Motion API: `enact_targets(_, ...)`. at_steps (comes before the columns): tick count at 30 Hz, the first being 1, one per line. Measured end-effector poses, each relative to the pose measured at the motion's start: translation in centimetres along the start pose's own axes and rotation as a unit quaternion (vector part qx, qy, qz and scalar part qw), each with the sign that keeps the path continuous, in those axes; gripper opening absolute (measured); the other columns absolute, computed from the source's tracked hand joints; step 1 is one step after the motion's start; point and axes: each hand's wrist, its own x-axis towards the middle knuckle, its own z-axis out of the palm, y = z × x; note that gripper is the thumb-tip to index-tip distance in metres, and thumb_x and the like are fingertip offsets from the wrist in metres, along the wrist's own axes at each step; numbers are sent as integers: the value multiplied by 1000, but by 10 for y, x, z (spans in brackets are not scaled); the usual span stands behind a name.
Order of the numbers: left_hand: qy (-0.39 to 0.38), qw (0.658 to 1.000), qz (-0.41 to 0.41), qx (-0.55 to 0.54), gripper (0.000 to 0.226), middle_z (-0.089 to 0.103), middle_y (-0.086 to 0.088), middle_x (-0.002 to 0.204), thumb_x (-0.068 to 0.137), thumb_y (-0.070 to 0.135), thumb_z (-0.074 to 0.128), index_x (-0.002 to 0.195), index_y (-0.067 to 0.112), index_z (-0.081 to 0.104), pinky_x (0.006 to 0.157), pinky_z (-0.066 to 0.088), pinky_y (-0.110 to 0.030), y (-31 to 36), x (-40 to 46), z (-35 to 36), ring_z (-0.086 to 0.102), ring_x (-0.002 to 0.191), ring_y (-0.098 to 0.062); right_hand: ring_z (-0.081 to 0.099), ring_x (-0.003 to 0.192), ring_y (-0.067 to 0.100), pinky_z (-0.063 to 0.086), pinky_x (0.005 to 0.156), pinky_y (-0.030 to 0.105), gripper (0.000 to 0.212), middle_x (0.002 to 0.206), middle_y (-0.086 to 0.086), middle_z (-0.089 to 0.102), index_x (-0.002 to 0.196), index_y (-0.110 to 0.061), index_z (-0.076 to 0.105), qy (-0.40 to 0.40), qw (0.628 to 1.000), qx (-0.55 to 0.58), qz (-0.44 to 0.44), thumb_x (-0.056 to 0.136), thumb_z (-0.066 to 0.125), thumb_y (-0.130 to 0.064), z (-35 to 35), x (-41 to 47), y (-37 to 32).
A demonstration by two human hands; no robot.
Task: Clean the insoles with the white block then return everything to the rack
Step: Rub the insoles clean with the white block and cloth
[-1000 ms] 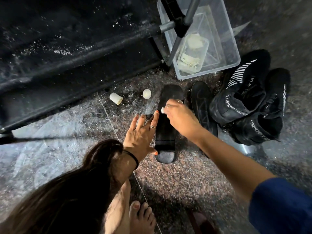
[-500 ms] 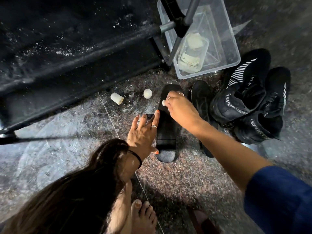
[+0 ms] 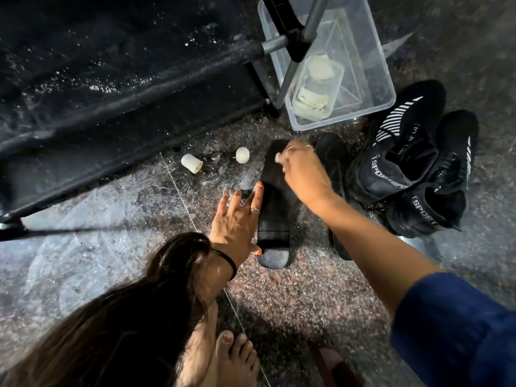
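A black insole (image 3: pixel 275 216) lies lengthwise on the stone floor, its grey end nearest me. My left hand (image 3: pixel 237 222) rests flat along its left edge with straight fingers, thumb at the grey end. My right hand (image 3: pixel 303 170) grips a small white block (image 3: pixel 278 157) and presses it on the insole's far end; the hand is blurred. A second black insole (image 3: pixel 332 160) lies to the right, mostly behind my right arm. Two black sport shoes (image 3: pixel 413 174) sit right of it.
A black shoe rack (image 3: pixel 117 88) with metal tubes fills the upper left. A clear plastic box (image 3: pixel 371 60) holding pale scraps stands behind the insoles. Two whitish pieces (image 3: pixel 192 163) (image 3: pixel 242 155) lie on the floor. My bare foot (image 3: pixel 234 358) and hair are at the bottom.
My right hand has slid the white block up the insole from its middle to its far end. My left hand stays on the insole's left edge.
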Motion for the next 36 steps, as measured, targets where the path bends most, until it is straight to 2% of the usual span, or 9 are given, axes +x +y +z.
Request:
enact_targets(4,2,1000,2,9,127,5,-1,158,78,62,62,139,7,-35,117,-2,-41,0,0,1,0,145,-28,64,83,32,53,81,41,22,101,17,61,86,3,69,107,974,83,181,81,49,11,-6,12,5)
enact_targets(8,-14,1000,-3,4,128,3,-2,159,77,61,63,139,8,-36,117,-3,-41,1,1,-1,-2,145,-28,61,90,30,48,82,30,25,107,14,60,88,-1,69,33,997,18,72,79,50,12,-1,7,-10)
enact_targets(10,-17,1000,-4,5,128,2,-2,159,78,60,63,139,8,-36,117,-3,-42,1,1,-1,-2,145,-28,62,92,33,51,83,35,20,110,16,59,83,-1,68,-3,1000,9,22,80,51,11,-2,7,-8)
enact_targets(15,-2,1000,5,14,126,1,-2,158,77,61,63,140,7,-32,117,-1,-42,0,0,0,1,145,-29,64,84,34,54,81,44,21,98,19,63,90,0,71,88,986,63,128,83,53,8,-5,13,2)
enact_targets(19,-16,1000,-6,-1,128,2,-3,159,77,59,64,140,8,-35,116,-4,-41,1,0,-1,-2,145,-29,56,76,20,53,71,41,19,89,4,54,87,-11,56,-57,998,9,10,82,54,7,9,-16,-16)
enact_targets(23,-15,1000,-7,-5,128,5,-3,159,77,58,66,140,8,-34,117,-2,-41,3,0,-3,-1,145,-29,47,97,22,49,73,36,22,103,4,49,93,-6,62,-94,988,-45,-111,85,48,8,3,-36,-19)
enact_targets(27,-18,1000,-6,4,130,3,-1,159,76,59,65,140,7,-34,117,0,-42,3,0,-2,0,145,-29,59,90,28,46,72,27,18,98,13,59,96,1,63,-19,999,-47,-14,83,54,10,-3,-1,-1)
enact_targets(30,-10,1000,-4,5,129,5,-1,158,76,60,65,140,6,-34,117,1,-42,2,0,-3,2,145,-29,60,90,33,50,78,33,14,98,15,62,86,1,69,24,998,-27,51,84,56,6,-6,11,4)
enact_targets(36,-10,1000,-5,-26,129,9,-2,158,76,54,69,140,8,-33,116,-3,-42,2,0,-3,0,145,-29,54,75,26,39,60,35,20,82,8,54,76,-10,54,-55,998,-23,-3,94,48,-13,10,-61,-17)
